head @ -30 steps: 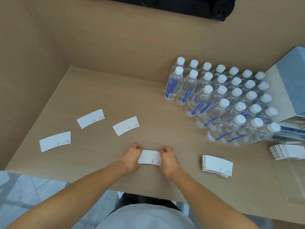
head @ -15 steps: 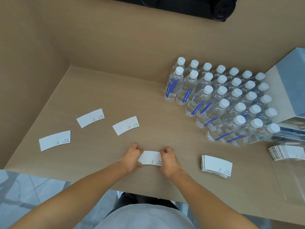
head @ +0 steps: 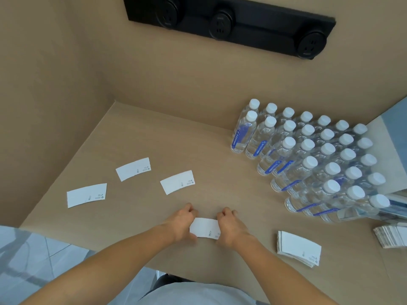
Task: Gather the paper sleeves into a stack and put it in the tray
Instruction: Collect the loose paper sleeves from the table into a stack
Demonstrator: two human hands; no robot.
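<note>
Head view: a small bundle of white sleeves [head: 205, 228] was held between both hands near the front edge of the table [head: 154, 137]. The left hand [head: 182, 223] was closed on the bundle's left end and the right hand [head: 229, 225] on its right end, the fingers of each curled round the paper. Three single sleeves were seen lying flat and apart on the left half of the table: one far left [head: 86, 195], one further back [head: 133, 169], and one nearer the hands [head: 177, 182]. A stack [head: 298, 248] was laid on the table to the right of the right hand, well apart from it. Another pile [head: 391, 236] was cut off by the right edge of the frame; whether it sat in a tray could not be told. Rows of capped water bottles [head: 308, 155] were stood upright behind the stack, at the right rear of the table.
</note>
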